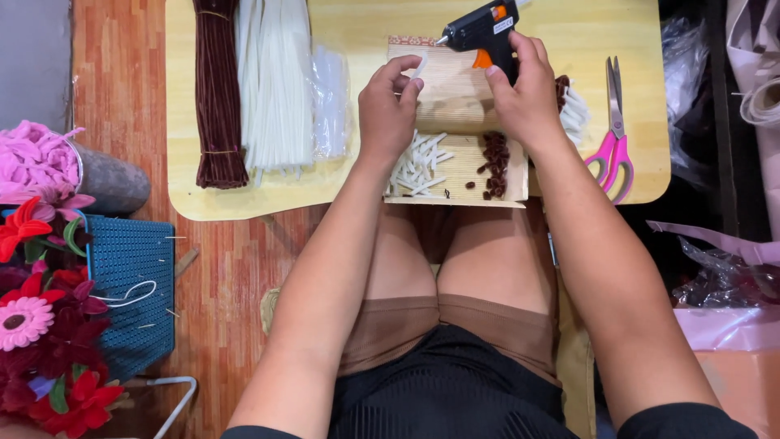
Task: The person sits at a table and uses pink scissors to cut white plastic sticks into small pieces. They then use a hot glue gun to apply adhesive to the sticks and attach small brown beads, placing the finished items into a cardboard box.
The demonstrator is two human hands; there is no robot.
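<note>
Pointing left from the right hand [526, 97], the glue gun [481, 31] nears the white piece [419, 65].

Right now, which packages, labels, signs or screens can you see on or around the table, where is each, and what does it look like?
Label: small white rectangle on the side of the black glue gun held in the right hand.
Clear plastic bag: flat on the table, beside the white stick bundle.
Crumpled clear wrap: far right, beside the table.
No signs or screens.
</note>
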